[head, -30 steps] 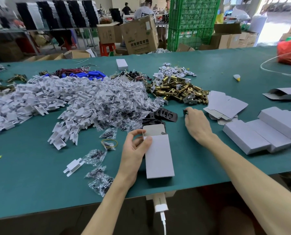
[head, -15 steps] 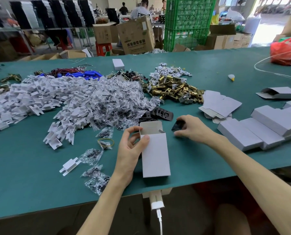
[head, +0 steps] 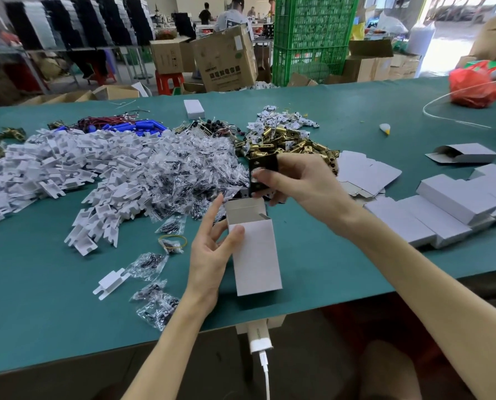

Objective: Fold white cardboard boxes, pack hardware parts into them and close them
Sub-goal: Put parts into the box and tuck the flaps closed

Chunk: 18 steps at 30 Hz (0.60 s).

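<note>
So your right hand (head: 298,183) was down on the green table (head: 53,298) by the black plates a second ago; now it's up, pinching one black plate (head: 262,168) just above the open mouth of the white cardboard box (head: 255,255); your left hand (head: 209,255) keeps gripping that box near the front edge, thumb on its face; dropping it in looks next.
</note>
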Each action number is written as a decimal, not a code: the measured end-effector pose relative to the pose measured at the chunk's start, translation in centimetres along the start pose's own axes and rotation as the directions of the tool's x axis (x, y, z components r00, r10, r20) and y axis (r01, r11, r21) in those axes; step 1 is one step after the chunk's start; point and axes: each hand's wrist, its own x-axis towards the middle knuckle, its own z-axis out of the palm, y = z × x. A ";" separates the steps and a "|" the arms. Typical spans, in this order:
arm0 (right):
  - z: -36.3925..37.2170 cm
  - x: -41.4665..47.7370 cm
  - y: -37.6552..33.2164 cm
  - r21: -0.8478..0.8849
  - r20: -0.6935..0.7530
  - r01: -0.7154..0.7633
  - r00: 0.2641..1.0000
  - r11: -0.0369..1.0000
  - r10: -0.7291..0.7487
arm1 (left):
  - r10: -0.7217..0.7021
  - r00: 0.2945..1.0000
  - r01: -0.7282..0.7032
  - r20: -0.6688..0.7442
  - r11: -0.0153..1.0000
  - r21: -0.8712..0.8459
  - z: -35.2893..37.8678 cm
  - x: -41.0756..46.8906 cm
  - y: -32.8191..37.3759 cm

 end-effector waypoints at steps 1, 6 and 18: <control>1.0 0.1 -0.5 -0.017 0.048 -0.006 0.999 1.000 0.007 | 0.001 1.000 -0.001 0.005 1.000 -0.002 0.0 0.0 0.0; 3.3 0.3 -0.4 -0.451 0.126 -0.009 0.989 0.893 0.074 | 0.002 1.000 -0.002 -0.018 0.999 -0.046 0.1 -0.1 0.1; 2.5 1.5 -1.0 -0.759 0.331 0.100 0.910 0.643 0.249 | 0.013 1.000 -0.013 -0.016 1.000 -0.009 0.1 0.0 0.0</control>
